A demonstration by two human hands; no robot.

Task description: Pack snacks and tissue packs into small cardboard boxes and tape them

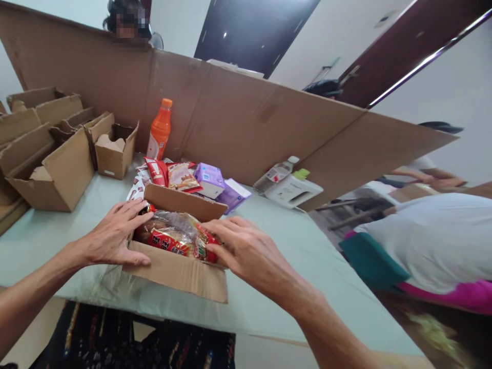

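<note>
A small open cardboard box stands before me with its near flap folded outward. Inside it lies a clear bag of snacks with red and yellow printed wrapping. My left hand rests at the box's left end, fingers stretched out over the edge and the thumb along the near flap. At the right end, my right hand has its fingers and thumb around the red end of the snack bag. Its fingertips are partly hidden.
Behind the box are red snack packets, purple-and-white packs and an orange drink bottle. Several open cardboard boxes stand left. A clear bottle and white jug lie by the cardboard partition. A person is at right.
</note>
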